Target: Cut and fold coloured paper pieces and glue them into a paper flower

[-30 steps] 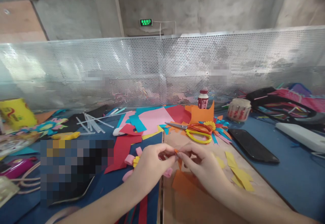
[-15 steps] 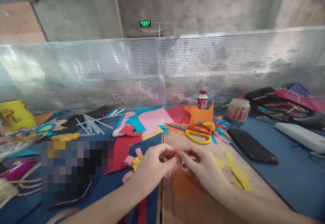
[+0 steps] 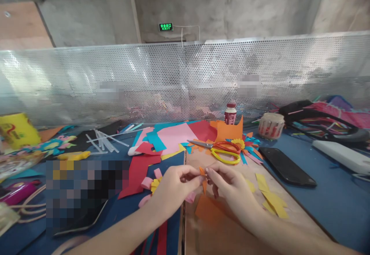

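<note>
Between my hands is a small folded piece of orange paper (image 3: 204, 185). My left hand (image 3: 177, 183) is closed, thumb and fingers pinching it from the left. My right hand (image 3: 231, 187) is also closed, its thumb and forefinger at the paper's upper right edge. Below them a larger orange paper piece (image 3: 208, 211) lies on the wooden board (image 3: 199, 241). A paper flower with pink loops and a yellow centre (image 3: 155, 186) lies partly hidden behind my left wrist. Yellow paper strips (image 3: 274, 201) rest right of my right hand.
Scissors (image 3: 228, 156) with red and yellow handles lie beyond my hands, near coloured paper sheets (image 3: 175, 137). A phone (image 3: 287, 166), a glass jar (image 3: 271, 126) and a bottle (image 3: 230, 114) stand or lie to the right. White glue sticks (image 3: 105, 141) are at the left.
My right fingertips have shifted slightly right, and more of the folded orange paper shows between the hands. My left hand has barely moved.
</note>
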`<state>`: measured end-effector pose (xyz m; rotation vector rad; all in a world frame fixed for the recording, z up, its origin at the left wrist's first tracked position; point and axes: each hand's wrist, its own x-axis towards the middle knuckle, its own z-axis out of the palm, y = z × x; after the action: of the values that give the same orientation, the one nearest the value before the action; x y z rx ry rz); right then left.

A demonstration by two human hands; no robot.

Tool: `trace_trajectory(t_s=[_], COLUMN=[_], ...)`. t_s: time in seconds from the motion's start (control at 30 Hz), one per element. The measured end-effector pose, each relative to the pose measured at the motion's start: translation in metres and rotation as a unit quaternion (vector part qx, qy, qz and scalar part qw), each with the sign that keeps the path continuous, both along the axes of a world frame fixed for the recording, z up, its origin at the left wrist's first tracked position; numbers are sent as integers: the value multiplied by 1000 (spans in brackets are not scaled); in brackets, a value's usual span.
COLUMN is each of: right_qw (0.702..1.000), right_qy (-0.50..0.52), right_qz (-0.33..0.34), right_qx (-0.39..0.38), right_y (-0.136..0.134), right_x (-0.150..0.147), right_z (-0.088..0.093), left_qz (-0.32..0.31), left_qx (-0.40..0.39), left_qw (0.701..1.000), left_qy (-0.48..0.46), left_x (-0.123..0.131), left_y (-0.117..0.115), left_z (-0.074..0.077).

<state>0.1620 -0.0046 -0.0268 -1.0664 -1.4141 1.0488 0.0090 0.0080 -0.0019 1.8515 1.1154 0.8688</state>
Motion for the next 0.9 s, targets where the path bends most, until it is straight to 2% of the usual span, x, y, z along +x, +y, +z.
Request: trace_trajectory(t_s=[0.3,0.57,0.9], right_qw=[997,987,987], right_qy=[-70,-137,-144], right_qz=[-15,-14,-9], right_qx=[9,86,64], right_y=[0,1,-4], right_x=[2,4,4], right_z=[-1,-3,3], left_qz=[-24,-27,-36], left_qx=[7,27,13], left_qw=[1000,997,997], left_qy=[18,61,61], left_x=[-2,-5,-3], left_y=[2,3,2], left_z=[-7,-8,-10])
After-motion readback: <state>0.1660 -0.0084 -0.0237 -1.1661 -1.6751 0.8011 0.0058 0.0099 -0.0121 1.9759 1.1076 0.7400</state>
